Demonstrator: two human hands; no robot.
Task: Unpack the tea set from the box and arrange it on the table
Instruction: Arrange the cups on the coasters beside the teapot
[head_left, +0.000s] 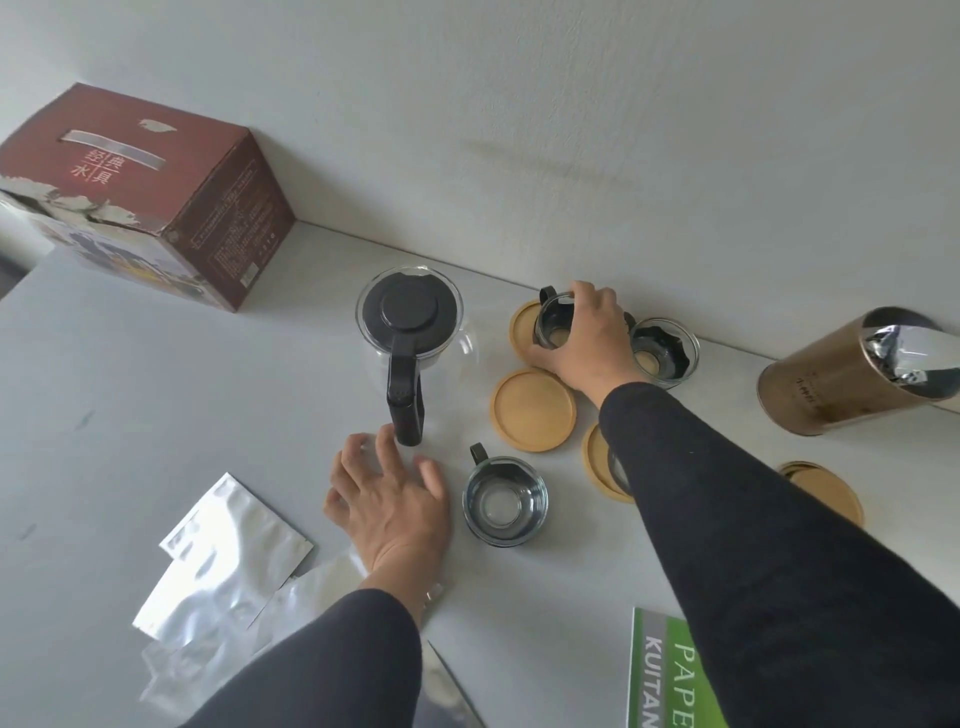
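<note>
The red box (150, 202) sits far left against the wall. My left hand (389, 499) hovers spread beside the glass teapot (410, 322), holding nothing. My right hand (582, 338) grips a glass cup (553, 325) on a wooden coaster (522, 325).

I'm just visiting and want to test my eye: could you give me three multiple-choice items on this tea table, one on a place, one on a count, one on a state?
1. Where is the box?
A far left, by the wall
B in front of the teapot
C on a coaster

2. How many glass cups show clearly?
A one
B three
C five

3. What is the right hand doing?
A resting flat
B gripping a cup on a coaster
C lifting the teapot

A: it stands in the far left corner.
B: one in the grip, one beside it, one near the left hand.
B: fingers curl round that cup.
</note>
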